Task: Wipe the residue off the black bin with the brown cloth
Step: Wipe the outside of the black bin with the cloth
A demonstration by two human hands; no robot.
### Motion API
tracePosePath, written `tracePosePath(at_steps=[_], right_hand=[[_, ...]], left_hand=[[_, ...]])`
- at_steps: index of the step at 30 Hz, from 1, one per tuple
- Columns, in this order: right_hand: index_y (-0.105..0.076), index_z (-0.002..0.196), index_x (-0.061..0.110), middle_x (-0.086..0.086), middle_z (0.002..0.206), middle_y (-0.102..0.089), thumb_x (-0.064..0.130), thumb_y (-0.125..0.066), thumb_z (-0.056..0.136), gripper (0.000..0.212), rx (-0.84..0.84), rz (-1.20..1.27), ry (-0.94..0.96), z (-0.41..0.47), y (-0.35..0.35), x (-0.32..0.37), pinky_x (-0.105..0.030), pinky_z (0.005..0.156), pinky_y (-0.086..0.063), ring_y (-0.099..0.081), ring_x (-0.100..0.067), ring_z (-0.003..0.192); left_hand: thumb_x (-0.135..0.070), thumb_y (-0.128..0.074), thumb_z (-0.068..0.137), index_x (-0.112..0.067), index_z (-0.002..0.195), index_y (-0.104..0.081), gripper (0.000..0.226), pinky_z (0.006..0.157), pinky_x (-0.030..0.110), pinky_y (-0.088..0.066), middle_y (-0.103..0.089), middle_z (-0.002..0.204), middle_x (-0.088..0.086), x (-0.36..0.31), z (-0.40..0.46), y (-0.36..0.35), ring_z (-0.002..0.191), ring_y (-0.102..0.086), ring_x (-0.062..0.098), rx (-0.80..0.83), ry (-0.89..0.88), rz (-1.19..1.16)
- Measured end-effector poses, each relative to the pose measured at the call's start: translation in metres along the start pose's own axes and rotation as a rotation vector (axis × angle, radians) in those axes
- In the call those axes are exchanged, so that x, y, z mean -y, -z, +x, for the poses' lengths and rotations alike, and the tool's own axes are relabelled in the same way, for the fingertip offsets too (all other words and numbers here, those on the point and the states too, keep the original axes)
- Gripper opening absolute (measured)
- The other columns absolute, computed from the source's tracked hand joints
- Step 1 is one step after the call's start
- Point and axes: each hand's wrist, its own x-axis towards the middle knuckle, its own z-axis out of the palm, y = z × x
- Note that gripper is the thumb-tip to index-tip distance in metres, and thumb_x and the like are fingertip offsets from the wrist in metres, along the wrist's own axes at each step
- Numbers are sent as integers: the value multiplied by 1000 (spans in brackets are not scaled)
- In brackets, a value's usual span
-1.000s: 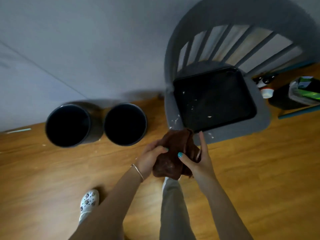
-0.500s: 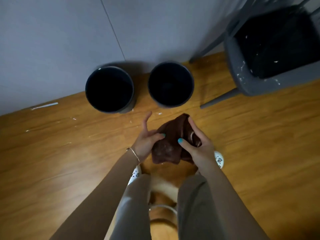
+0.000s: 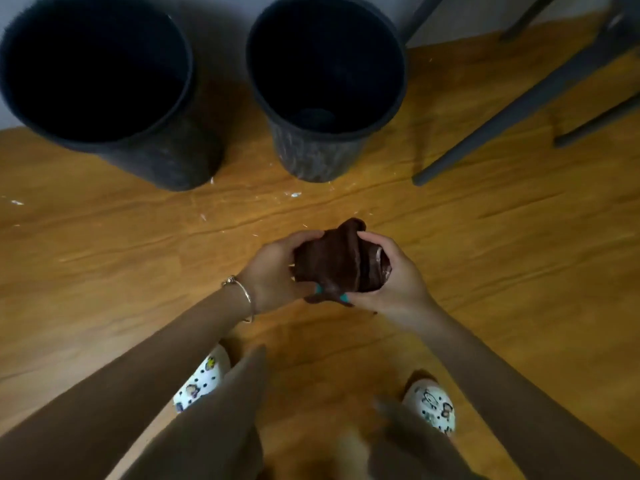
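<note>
A bunched brown cloth (image 3: 332, 263) is held between both hands above the wooden floor. My left hand (image 3: 273, 271) grips its left side and my right hand (image 3: 391, 275) grips its right side, thumbs meeting underneath. Two round black bins stand ahead by the wall. The right bin (image 3: 318, 157) is just beyond the cloth and shows pale smears on its outer wall. The left bin (image 3: 166, 161) stands beside it, apart. Neither hand touches a bin.
Grey chair legs (image 3: 512, 109) slant across the upper right. White flecks (image 3: 294, 194) lie on the floor in front of the bins. My two patterned white shoes (image 3: 201, 379) stand below the hands, on the wooden floor (image 3: 104, 271).
The view has dropped and moved close to the two bins, which now fill the top. The chair seat has left the frame. Both hands now close round the cloth; the left was partly open.
</note>
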Motion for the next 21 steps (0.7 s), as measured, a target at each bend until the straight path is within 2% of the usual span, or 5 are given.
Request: tracePosePath(at_steps=[4, 10, 13, 17, 21], right_hand=[[-48, 125, 38, 18, 117, -57, 12, -91, 63, 79, -48, -44, 112, 46, -3, -59, -16, 84, -52, -58, -3, 108], [-51, 120, 37, 14, 109, -64, 22, -91, 64, 70, -125, -153, 278, 74, 11, -79, -22, 81, -54, -63, -4, 100], [-53, 113, 44, 14, 101, -68, 50, -83, 62, 59, -143, -316, 319, 61, 30, -60, -37, 76, -57, -66, -8, 93], [-64, 101, 34, 17, 94, -52, 72, -70, 58, 58, -229, -536, 422, 35, 57, -15, -38, 69, -52, -57, -9, 85], [-62, 97, 30, 24, 104, -43, 75, -67, 56, 62, -183, -501, 542, 6, 72, 37, -37, 85, -51, -54, -8, 100]], left_hand=[[-9, -85, 62, -20, 120, -60, 63, 86, 36, -54, -67, 106, -2, 47, 50, -9, 94, -66, 18, -192, -226, 434], [-23, -86, 59, -33, 96, -67, 43, 76, 28, -49, -61, 92, -11, 43, 82, -4, 82, -56, 8, -280, -357, 595], [-39, -80, 51, -34, 87, -67, 39, 73, 17, -40, -45, 89, -9, 21, 74, 3, 80, -46, 5, -247, -454, 588], [-44, -71, 55, -28, 88, -66, 37, 92, 12, -40, -58, 113, -14, -33, 43, 15, 106, -54, -3, -69, -583, 505], [-25, -73, 67, -15, 92, -58, 31, 66, 24, -49, -66, 83, 1, -87, 5, 23, 73, -62, 10, 113, -629, 441]])
